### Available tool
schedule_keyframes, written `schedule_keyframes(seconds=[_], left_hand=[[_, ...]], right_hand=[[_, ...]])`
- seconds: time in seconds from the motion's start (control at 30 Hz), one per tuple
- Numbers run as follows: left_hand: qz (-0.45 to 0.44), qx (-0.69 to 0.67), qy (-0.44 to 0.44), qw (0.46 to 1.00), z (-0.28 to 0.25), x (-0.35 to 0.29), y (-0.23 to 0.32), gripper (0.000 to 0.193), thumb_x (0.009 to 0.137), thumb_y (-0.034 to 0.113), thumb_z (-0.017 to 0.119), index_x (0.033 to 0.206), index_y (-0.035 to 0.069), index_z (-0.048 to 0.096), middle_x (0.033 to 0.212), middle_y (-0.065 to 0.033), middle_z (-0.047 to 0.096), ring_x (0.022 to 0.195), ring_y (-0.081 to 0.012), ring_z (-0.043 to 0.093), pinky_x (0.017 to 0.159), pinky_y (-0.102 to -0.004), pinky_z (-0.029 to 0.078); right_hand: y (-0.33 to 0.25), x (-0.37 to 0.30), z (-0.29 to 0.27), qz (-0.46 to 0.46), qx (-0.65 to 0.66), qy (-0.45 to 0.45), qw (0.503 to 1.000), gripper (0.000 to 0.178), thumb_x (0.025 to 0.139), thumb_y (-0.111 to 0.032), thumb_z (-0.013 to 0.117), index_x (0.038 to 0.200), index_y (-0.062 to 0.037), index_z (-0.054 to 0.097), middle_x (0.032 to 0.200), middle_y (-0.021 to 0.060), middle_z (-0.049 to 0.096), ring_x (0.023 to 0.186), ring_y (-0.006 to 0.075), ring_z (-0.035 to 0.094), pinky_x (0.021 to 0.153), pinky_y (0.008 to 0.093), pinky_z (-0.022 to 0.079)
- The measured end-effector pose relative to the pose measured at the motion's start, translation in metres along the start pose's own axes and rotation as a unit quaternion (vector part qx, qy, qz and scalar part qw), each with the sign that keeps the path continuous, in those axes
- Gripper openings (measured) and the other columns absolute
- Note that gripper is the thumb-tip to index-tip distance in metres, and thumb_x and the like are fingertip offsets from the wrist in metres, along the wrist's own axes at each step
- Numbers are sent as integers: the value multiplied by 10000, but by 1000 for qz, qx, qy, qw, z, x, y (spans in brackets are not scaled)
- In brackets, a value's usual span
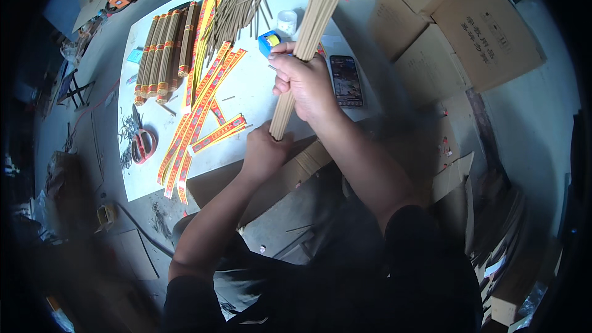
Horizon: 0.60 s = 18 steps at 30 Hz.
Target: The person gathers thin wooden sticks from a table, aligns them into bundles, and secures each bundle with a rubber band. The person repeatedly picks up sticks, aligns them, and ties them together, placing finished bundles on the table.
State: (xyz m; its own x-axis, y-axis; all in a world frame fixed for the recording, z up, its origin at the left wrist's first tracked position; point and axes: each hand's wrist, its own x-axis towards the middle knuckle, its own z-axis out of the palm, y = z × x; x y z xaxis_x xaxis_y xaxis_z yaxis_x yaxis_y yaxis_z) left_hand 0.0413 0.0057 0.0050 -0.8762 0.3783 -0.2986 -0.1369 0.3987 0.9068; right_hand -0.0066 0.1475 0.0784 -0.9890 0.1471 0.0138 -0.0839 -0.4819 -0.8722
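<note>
A thick bundle of brown incense sticks (319,17) is held tilted over the near edge of the table, its top leaning right. My right hand (303,77) is closed round its middle. At the lower end is my left hand (265,151), its fingers mostly hidden, closed against the bundle's base. Beyond them, loose incense sticks (237,15) lie heaped on the white table (259,102). Red and yellow printed paper strips (203,108) lie across the table to the left of my hands. Finished-looking wrapped incense bundles (161,55) are stacked at the far left.
Red-handled scissors (143,145) lie at the table's left edge. A blue tape dispenser (269,42), a white roll (287,21) and a phone (346,81) are near my right hand. Cardboard boxes (481,34) stand to the right. An open carton (259,188) sits below the table edge.
</note>
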Motion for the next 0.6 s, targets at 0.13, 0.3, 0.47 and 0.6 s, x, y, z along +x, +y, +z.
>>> schedule_keyframes(seconds=[0.13, 0.3, 0.47, 0.6], left_hand=[[59, -133, -54, 988, 2, -29, 17, 232, 886, 216, 762, 948, 17, 659, 682, -24, 620, 584, -81, 580, 533, -245, 457], [104, -197, -153, 963, 33, -93, 28, 254, 955, 269, 681, 946, 26, 607, 564, -1, 497, 458, -107, 466, 461, -258, 371], [52, -122, -46, 990, 79, -158, 26, 213, 966, 174, 695, 1041, 23, 566, 705, 6, 521, 553, -71, 476, 476, -242, 372], [33, -15, 38, 999, 63, -185, 20, 285, 1008, 180, 623, 780, 108, 469, 603, 22, 443, 505, -58, 409, 478, -236, 328]], right_hand=[[-13, -32, 15, -15, 20, -62, 998, 175, 862, -129, 723, 970, -8, 658, 579, -4, 526, 476, 84, 508, 488, 275, 471], [-49, -133, -3, -31, -42, -165, 985, 364, 857, -197, 755, 1081, 51, 610, 673, 82, 636, 580, 152, 634, 576, 307, 517], [-70, -238, -85, -306, -315, 37, 898, 446, 917, -289, 762, 1196, 15, 595, 968, 147, 712, 856, 228, 716, 733, 352, 571], [-143, -314, -215, -393, -492, 118, 768, 79, 931, -100, 709, 909, -26, 691, 730, 61, 682, 633, 140, 662, 568, 293, 517]])
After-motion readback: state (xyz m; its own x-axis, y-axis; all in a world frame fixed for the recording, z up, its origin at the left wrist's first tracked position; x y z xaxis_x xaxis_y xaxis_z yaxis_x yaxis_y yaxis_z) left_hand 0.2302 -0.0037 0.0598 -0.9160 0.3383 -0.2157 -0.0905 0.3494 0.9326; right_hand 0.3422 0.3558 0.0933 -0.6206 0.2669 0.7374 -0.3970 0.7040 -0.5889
